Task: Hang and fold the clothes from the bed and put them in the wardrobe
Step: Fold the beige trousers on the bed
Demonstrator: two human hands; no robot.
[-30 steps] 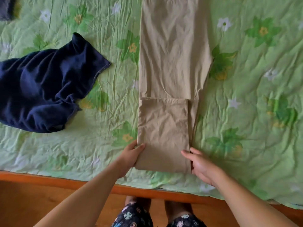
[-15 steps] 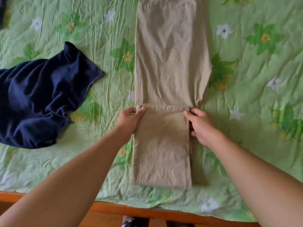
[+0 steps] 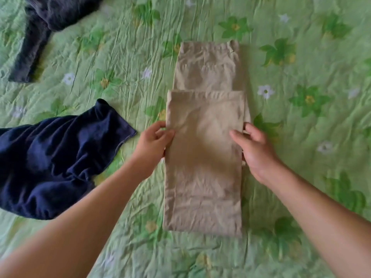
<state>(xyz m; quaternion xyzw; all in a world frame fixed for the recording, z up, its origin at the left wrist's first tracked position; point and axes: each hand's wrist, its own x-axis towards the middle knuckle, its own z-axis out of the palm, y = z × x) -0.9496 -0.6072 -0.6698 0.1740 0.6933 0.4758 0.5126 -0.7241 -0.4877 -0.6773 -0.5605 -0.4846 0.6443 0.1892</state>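
Khaki trousers [image 3: 204, 157] lie folded over on themselves on the green floral bedspread [image 3: 301, 137], with a navy garment [image 3: 50, 163] apart to their left. I log the left hand [image 3: 153, 143] pinching the left edge with curled fingers. The right hand [image 3: 256, 151] grips the right edge, thumb flat on top of the cloth.

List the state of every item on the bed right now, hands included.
khaki trousers, lying flat, leg end folded up over the upper part, waistband end uncovered
navy garment, crumpled, unfolded
dark grey garment, unfolded, partly out of frame
left hand, pinching the trousers' left edge
right hand, thumb on top, fingers curled round the trousers' right edge
bedspread, spread out, wrinkled
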